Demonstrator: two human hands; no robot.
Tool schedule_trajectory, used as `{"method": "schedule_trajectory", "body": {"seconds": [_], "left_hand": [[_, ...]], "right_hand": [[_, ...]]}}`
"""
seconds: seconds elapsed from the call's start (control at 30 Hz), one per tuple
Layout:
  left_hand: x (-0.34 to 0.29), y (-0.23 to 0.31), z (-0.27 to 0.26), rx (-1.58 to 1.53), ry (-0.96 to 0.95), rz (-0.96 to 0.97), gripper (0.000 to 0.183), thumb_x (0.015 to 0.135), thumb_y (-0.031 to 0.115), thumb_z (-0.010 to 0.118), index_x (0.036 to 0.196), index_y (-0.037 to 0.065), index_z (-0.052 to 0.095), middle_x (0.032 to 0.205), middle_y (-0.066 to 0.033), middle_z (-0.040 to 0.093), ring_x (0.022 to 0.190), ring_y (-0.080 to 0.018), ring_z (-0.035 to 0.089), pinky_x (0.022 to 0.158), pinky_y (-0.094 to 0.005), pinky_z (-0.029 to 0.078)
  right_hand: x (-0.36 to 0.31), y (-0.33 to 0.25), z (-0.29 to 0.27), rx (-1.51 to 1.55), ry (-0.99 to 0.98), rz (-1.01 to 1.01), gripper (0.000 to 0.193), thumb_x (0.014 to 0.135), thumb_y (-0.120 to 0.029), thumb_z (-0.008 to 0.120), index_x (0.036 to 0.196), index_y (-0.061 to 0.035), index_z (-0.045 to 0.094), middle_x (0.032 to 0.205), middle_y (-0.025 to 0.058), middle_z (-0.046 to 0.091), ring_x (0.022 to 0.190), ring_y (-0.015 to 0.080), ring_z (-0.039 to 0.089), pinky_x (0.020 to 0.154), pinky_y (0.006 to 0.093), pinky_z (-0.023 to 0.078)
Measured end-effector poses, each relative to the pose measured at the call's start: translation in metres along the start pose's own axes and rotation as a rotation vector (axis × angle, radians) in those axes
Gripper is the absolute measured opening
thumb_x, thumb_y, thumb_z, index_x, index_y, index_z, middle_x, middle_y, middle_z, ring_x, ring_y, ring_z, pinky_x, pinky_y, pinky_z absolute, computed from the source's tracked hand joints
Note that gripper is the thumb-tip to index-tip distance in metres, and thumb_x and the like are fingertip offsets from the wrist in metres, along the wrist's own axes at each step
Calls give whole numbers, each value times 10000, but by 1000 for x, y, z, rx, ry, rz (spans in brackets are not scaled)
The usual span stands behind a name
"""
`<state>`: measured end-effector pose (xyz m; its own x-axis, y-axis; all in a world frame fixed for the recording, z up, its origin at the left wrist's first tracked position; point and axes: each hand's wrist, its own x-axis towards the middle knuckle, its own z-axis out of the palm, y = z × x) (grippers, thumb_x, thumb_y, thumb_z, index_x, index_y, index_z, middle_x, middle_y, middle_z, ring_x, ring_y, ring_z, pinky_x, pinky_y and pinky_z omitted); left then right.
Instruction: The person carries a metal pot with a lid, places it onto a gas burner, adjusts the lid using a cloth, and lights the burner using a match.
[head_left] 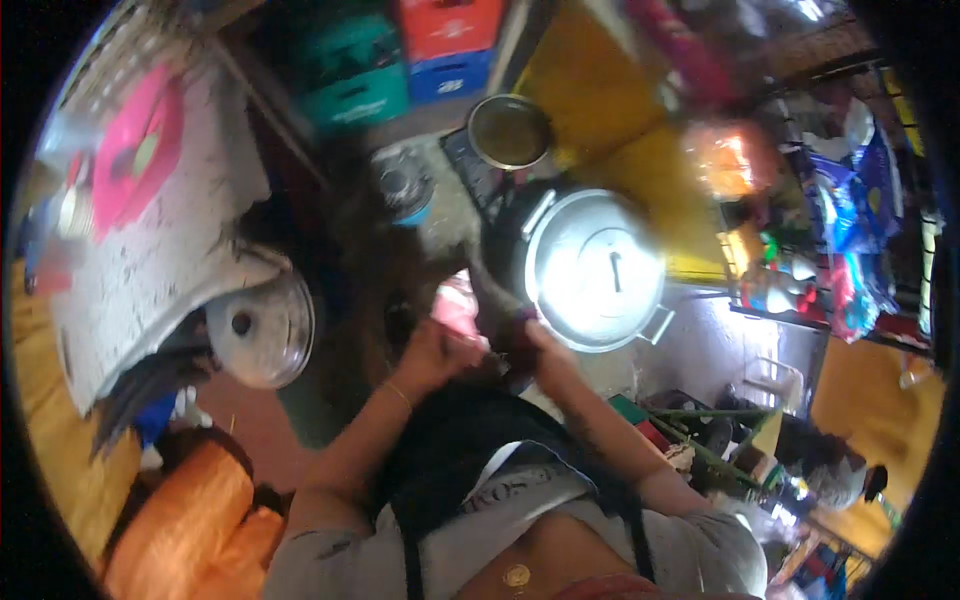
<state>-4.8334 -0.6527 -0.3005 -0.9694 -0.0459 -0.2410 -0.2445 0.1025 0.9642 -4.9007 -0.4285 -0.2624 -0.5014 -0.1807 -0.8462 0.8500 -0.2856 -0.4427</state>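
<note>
Both forearms are being angled inward in front of a dark apron [445, 450], elbows bent and spread, so that the two hands are being held near each other at about the middle of the view. The left hand [432, 358] is being turned inward, its wrist being circled by a thin bracelet [400, 392]; the right hand [553, 362] is being pointed up and inward, its outline being softened by blur. On the right, the working room is being bounded by a big silver pot [595, 265] with its lid on, the rim of which is being neared by the right hand; whether it is being touched cannot be told. The far edge is being marked by a round pan [510, 132], with a green crate [355, 105] being seen farther back. On the left, a round lid [268, 345] with a dark knob is being separated from the left hand by a wide shadowed stretch. A pink piece [457, 306], shiny and pale in places, is being gripped at its lower end by the closed left fingers and is being held upward, left of the pot; by the right fingertips only a dark blur is being shown, and their grip cannot be told
</note>
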Motion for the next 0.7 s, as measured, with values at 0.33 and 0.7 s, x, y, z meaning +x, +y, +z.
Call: {"method": "schedule_trajectory", "body": {"seconds": [0.33,0.7], "left_hand": [[-4,51,-161,142,118,-163,404,743,149,710,1117,77,578,1135,-151,572,1059,-341,552,917,-407,460],[-15,232,-208,-25,338,70,747,620,176,792,1304,115,496,1237,-162,531,1154,-382,492,901,-428,476]], "right_hand": [[41,-126,169,-1790,94,-1234,293,740,-106,647,1020,-19,638,987,194,627,921,331,598,810,409,485],[128,-460,88,-1300,1345,-1158,648,758,-619,565,1031,-33,612,960,210,668,904,400,639,799,452,508]]}}
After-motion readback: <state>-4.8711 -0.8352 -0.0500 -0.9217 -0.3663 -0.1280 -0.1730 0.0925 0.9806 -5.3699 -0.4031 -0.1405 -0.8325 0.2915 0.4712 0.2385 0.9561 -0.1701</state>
